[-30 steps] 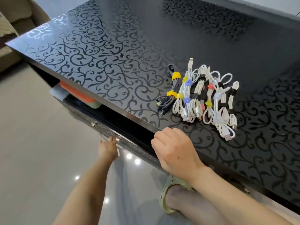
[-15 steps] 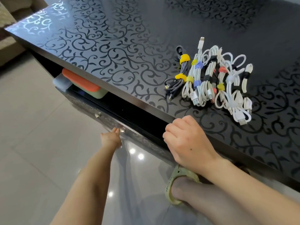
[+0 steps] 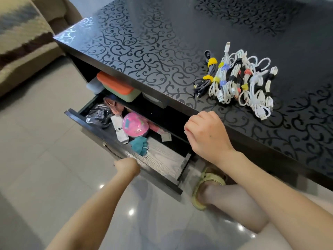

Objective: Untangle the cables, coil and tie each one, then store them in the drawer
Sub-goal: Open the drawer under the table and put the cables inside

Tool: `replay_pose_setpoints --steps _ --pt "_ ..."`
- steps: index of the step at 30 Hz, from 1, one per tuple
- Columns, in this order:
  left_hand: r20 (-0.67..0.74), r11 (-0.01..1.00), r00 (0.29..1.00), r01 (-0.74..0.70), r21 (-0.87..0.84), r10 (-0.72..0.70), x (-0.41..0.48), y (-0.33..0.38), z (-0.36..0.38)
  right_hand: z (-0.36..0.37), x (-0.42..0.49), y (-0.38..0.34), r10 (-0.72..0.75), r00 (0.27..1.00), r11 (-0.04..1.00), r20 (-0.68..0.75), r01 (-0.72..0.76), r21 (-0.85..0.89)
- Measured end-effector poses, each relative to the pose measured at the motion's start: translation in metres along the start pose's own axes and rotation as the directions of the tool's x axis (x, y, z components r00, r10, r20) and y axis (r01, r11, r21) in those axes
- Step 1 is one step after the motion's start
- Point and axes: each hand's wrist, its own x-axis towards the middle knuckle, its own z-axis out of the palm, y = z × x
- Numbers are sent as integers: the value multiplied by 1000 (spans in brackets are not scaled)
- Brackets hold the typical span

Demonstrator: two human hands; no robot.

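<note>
On the table (image 3: pixel 144 42), outside the one open drawer (image 3: pixel 163 159): one grey cable coil (image 3: pixel 207 78) touching white cable coils (image 3: pixel 252 87) too overlapped to count; left hand (image 3: pixel 127 166) at the drawer front, grip hidden; right hand (image 3: pixel 207 134) clenched empty at the table edge.

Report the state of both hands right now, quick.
Left hand: grips the drawer handle.
Right hand: fingers curled, holding nothing, at the table edge.
</note>
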Motion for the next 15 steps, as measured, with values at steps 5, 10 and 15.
replay_pose_setpoints --steps 5,10,15 --pt "-147 998 988 -57 -30 52 -32 -6 -39 -17 4 -5 101 988 991 -114 -90 98" --pt "-375 931 922 -219 -293 99 -66 22 -115 -35 -12 18 461 872 878 -165 -420 230" --pt "-732 811 680 -453 -369 47 -114 65 -191 -48 -37 62 776 611 629 -155 -738 243"
